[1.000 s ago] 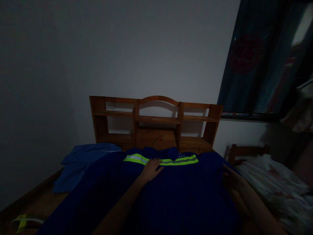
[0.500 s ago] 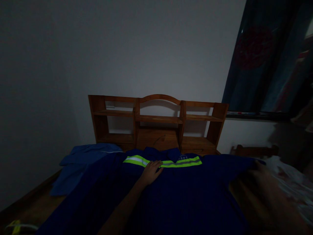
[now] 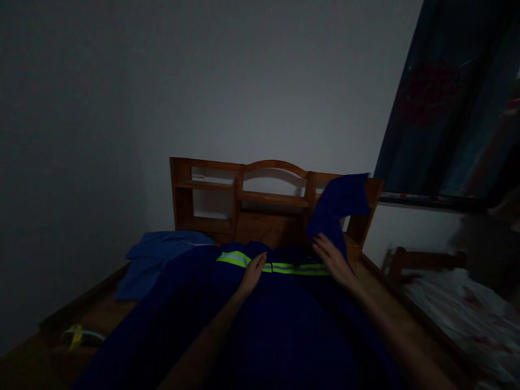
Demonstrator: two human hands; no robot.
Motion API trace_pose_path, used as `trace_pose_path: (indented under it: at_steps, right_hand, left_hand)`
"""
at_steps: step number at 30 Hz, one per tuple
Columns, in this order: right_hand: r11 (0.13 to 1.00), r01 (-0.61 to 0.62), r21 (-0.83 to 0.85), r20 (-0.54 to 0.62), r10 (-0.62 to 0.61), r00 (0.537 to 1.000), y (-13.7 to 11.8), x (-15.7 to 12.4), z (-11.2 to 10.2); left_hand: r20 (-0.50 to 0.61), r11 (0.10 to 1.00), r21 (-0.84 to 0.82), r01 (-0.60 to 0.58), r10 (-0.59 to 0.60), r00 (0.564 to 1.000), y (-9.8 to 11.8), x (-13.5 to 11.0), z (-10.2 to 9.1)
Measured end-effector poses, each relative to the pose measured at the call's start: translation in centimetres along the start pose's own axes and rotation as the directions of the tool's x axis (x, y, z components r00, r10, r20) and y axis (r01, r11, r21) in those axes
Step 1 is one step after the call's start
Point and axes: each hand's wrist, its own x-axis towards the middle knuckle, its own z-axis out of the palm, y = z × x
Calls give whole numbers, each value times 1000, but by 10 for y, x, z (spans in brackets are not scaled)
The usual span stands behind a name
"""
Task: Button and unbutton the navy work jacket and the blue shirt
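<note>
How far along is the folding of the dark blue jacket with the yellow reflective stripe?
Done: the dark blue jacket lies spread on the wooden bed, stripe up. In hand: the left hand presses by the stripe while the right hand lifts one sleeve. Left: that sleeve is not yet laid over, and the other side lies unfolded.

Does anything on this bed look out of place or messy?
One sleeve of the dark blue jacket stands up off the bed, just above the right hand. A lighter blue garment lies crumpled at its left.
</note>
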Motion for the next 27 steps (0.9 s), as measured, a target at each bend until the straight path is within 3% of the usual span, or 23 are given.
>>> trace_pose_path:
  at_steps: [2,4,6,9,12,14,16,18,22,27]
  right_hand:
    - [989,147,-9,302,-137,944,-14,-22,39]
    - [983,181,-14,495,-151,855,-17,-46,65]
    - [988,151,-30,583,-106,806,-12,-64,78]
    - [989,134,-59,582,-75,810,-1,-81,77]
    - [980,149,-128,523,-61,850,4,-89,63]
    - [966,165,-200,498,-45,866,8,-91,50]
    - [943,182,-279,495,-21,868,15,-93,37]
    - [918,182,-352,501,21,865,26,-96,25]
    - [889,115,-443,497,137,857,56,-106,8]
    - [916,23,-401,480,189,856,77,-125,2]
  left_hand:
    - [-57,945,-294,140,-164,985,7,0,-21]
    - [-30,814,-539,214,-273,962,15,-4,-51]
    - [32,635,-729,254,-339,940,25,-11,-84]
    - [114,539,-774,332,-397,911,38,-21,-125]
    - [214,611,-591,527,-510,833,47,-29,-148]
    - [183,711,-346,612,-589,787,51,-31,-155]
    - [106,761,-132,635,-627,772,54,-30,-158]
    - [54,796,31,604,-605,794,57,-29,-160]
    - [17,855,277,439,-461,887,67,-23,-159]
    - [-51,849,379,368,-378,924,75,-22,-154]
